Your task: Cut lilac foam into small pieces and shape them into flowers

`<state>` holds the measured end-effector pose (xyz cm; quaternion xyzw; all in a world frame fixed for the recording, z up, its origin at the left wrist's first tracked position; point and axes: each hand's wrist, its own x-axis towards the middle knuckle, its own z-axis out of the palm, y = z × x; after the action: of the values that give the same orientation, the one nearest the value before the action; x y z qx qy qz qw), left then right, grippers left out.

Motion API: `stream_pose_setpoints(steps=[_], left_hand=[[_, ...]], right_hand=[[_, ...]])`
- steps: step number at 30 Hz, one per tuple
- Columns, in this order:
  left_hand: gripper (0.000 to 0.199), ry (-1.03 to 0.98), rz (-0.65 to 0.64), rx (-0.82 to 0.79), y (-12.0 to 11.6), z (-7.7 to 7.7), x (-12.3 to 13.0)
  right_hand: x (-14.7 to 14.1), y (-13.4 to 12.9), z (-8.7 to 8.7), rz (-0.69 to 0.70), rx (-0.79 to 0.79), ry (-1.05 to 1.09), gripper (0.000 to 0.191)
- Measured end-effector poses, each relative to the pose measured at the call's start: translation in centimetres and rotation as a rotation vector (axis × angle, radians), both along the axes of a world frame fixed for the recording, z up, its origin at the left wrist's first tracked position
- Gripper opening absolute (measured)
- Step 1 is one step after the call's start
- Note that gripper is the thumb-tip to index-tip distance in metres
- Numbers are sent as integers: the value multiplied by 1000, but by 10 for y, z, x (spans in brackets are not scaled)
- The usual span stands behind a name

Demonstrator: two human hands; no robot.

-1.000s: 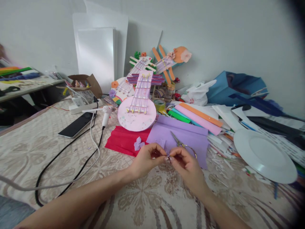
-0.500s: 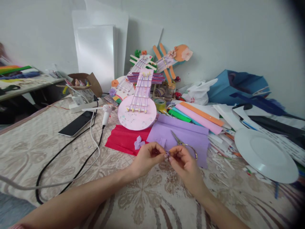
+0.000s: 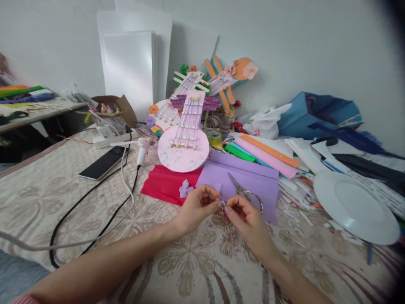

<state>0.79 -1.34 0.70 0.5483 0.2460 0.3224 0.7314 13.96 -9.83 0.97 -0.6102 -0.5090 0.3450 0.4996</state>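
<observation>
Between the fingertips of both hands is a small piece of purple crepe paper, mostly covered by the fingers. My left hand pinches it from the left, and my right hand grips its other side. Just beyond the hands lies a purple crepe paper sheet with scissors resting on it. To its left is a red crepe paper sheet, on which sits a folded purple paper flower piece. Behind these a pink paper guitar leans upright.
At left are a white glue gun, a black phone and looping cables. On the right stand a white plate, paper rolls, paper scraps and a blue bag. White boards lean against the wall.
Both hands stay in nearly the same place, still pinching the purple paper, with a slight shift of the fingers. The whole view has moved a little.
</observation>
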Motion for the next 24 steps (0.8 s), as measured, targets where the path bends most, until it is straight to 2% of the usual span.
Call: stream_pose_setpoints(steps=[10, 18, 24], left_hand=[[28, 6, 11, 4, 1, 2, 0], [28, 26, 25, 8, 0, 3, 0], [28, 15, 7, -12, 0, 2, 0]], right_hand=[[-2, -2, 6, 27, -3, 78, 24], [0, 0, 0, 45, -17, -3, 9], [0, 0, 0, 25, -14, -6, 11]])
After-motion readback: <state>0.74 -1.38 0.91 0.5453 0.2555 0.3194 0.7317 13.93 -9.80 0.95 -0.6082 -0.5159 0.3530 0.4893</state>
